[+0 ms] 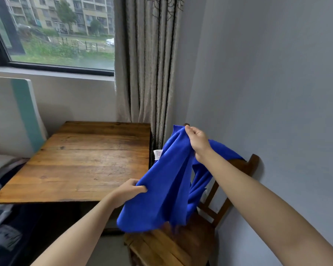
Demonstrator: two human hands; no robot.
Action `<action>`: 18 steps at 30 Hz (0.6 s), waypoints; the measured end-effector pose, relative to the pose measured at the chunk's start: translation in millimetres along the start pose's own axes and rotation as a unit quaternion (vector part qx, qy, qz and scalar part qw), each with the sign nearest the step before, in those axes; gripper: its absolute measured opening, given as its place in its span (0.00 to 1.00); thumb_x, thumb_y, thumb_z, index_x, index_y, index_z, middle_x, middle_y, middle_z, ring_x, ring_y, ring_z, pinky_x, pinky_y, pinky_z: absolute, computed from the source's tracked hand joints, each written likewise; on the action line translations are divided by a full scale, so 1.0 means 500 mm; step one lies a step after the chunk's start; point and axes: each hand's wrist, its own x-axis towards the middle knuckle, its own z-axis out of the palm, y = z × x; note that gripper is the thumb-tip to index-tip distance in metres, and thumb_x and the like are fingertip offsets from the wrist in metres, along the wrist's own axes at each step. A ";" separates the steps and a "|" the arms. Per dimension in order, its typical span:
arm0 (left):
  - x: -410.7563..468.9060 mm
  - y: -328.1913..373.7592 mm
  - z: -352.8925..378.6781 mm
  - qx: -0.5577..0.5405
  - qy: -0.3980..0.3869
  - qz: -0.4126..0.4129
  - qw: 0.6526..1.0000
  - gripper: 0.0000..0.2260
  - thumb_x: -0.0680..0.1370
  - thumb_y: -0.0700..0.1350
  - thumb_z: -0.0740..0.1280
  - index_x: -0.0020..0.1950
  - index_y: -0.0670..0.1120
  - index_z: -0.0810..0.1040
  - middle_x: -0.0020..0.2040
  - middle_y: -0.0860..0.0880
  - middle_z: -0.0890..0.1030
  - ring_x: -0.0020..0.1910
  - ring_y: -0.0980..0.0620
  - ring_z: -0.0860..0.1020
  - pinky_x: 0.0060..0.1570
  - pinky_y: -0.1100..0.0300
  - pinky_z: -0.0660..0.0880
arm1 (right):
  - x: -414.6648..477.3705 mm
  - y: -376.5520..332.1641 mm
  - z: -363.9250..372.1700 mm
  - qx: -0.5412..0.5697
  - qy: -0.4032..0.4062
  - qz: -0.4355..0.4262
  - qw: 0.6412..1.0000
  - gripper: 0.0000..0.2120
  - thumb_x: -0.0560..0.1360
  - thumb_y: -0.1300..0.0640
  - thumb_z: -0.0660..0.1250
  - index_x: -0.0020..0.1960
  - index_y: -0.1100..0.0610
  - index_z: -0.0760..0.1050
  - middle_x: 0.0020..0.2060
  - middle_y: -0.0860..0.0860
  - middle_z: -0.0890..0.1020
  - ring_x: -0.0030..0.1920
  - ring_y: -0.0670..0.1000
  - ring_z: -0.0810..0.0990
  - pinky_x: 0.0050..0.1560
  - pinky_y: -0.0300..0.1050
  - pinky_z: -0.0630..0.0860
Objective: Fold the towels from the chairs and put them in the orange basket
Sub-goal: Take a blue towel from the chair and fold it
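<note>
A bright blue towel with a small white label hangs in the air over a wooden chair at the lower right. Part of the towel still drapes over the chair's backrest. My right hand grips the towel's upper edge, above the backrest. My left hand pinches the towel's left edge lower down, near the table's front right corner. The orange basket is not in view.
A worn wooden table stands to the left of the chair, under a window. A grey curtain hangs behind it. A grey wall runs close along the chair's right side. Bedding lies at the far left.
</note>
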 end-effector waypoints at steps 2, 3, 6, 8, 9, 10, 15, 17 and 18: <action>-0.022 -0.025 -0.024 0.002 0.010 -0.016 1.000 0.06 0.73 0.44 0.65 0.47 0.44 0.77 0.47 0.44 0.81 0.45 0.47 0.78 0.47 0.56 0.73 | -0.003 0.037 0.009 -0.011 -0.005 0.024 1.000 0.15 0.80 0.51 0.57 0.36 0.54 0.70 0.35 0.49 0.72 0.39 0.47 0.70 0.40 0.40 0.69; -0.034 -0.037 -0.038 0.003 0.017 -0.026 1.000 0.11 0.69 0.47 0.66 0.48 0.42 0.77 0.48 0.42 0.81 0.45 0.47 0.78 0.46 0.55 0.73 | -0.005 0.055 0.016 -0.022 -0.012 0.034 0.999 0.15 0.81 0.51 0.57 0.37 0.54 0.71 0.36 0.49 0.73 0.40 0.48 0.70 0.40 0.40 0.68; -0.066 -0.073 -0.079 0.004 0.037 -0.057 0.998 0.12 0.67 0.46 0.66 0.45 0.40 0.76 0.43 0.41 0.80 0.39 0.48 0.77 0.42 0.56 0.72 | -0.017 0.093 0.042 -0.064 -0.042 0.060 0.995 0.13 0.81 0.53 0.56 0.43 0.55 0.74 0.40 0.49 0.74 0.45 0.49 0.71 0.48 0.43 0.70; -0.081 -0.096 -0.112 0.031 0.050 -0.071 0.996 0.15 0.63 0.48 0.65 0.44 0.39 0.76 0.41 0.42 0.81 0.38 0.49 0.77 0.41 0.56 0.71 | -0.031 0.106 0.062 -0.084 -0.064 0.077 0.991 0.12 0.81 0.53 0.55 0.46 0.55 0.74 0.44 0.51 0.74 0.46 0.50 0.71 0.50 0.47 0.70; -0.092 -0.104 -0.128 0.044 0.059 -0.077 0.994 0.17 0.63 0.48 0.65 0.46 0.38 0.77 0.42 0.42 0.81 0.39 0.49 0.77 0.41 0.57 0.71 | -0.039 0.113 0.074 -0.089 -0.077 0.088 0.989 0.12 0.81 0.52 0.55 0.45 0.56 0.73 0.44 0.52 0.74 0.46 0.51 0.72 0.47 0.47 0.70; -0.100 -0.116 -0.146 0.057 0.070 -0.084 0.992 0.16 0.64 0.47 0.64 0.47 0.39 0.78 0.43 0.43 0.82 0.39 0.49 0.77 0.42 0.58 0.72 | -0.047 0.119 0.085 -0.089 -0.089 0.100 0.987 0.12 0.81 0.52 0.54 0.44 0.56 0.72 0.44 0.53 0.74 0.44 0.51 0.72 0.44 0.46 0.71; -0.145 -0.146 -0.216 0.106 0.104 -0.100 0.984 0.08 0.74 0.41 0.63 0.47 0.45 0.81 0.43 0.45 0.83 0.40 0.49 0.78 0.42 0.58 0.73 | -0.073 0.145 0.151 -0.087 -0.135 0.113 0.980 0.15 0.81 0.52 0.54 0.38 0.54 0.69 0.40 0.53 0.73 0.40 0.50 0.72 0.39 0.43 0.70; -0.157 -0.148 -0.228 0.082 0.121 -0.092 0.985 0.08 0.74 0.40 0.63 0.50 0.46 0.81 0.46 0.45 0.83 0.44 0.48 0.80 0.47 0.55 0.75 | -0.074 0.144 0.172 -0.094 -0.130 0.098 0.982 0.15 0.81 0.51 0.54 0.38 0.54 0.69 0.40 0.53 0.73 0.41 0.51 0.70 0.43 0.45 0.68; -0.159 -0.146 -0.229 0.071 0.121 -0.086 0.986 0.08 0.74 0.40 0.64 0.51 0.47 0.80 0.47 0.46 0.83 0.47 0.48 0.80 0.49 0.54 0.76 | -0.072 0.141 0.176 -0.092 -0.121 0.094 0.984 0.15 0.81 0.51 0.54 0.38 0.53 0.69 0.39 0.53 0.73 0.41 0.51 0.70 0.44 0.46 0.67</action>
